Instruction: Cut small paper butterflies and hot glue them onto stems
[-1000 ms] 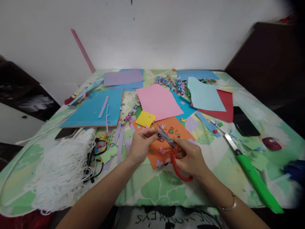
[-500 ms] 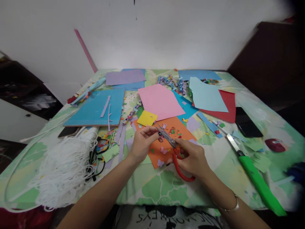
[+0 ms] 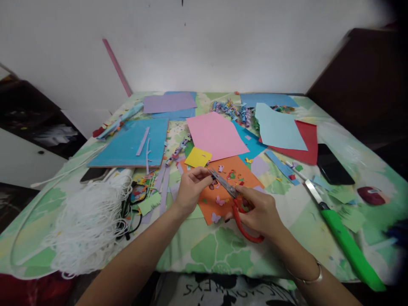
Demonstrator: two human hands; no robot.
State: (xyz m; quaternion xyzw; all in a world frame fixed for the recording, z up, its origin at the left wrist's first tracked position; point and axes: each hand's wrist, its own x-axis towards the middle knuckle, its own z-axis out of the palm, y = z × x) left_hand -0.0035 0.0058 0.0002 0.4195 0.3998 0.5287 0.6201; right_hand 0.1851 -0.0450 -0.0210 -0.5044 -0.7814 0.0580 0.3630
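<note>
Red-handled scissors are in my right hand, with the fingers in the loops and the blades pointing up and left. My left hand is closed in a pinch right at the blade tips; whatever it pinches is too small to make out. Below both hands lies an orange sheet, strewn with tiny coloured paper cuttings. Small butterfly-shaped cutouts rest on it too. A yellow paper piece sits just beyond my left hand, partly over the orange sheet.
A tangle of white cord and a blue board are on the left. To the right lie a green-handled knife, a black phone and a computer mouse. Pink paper and pale blue paper lie farther back.
The whole view has shifted slightly, so things sit a little farther right. Both hands and the scissors keep nearly the same pose.
</note>
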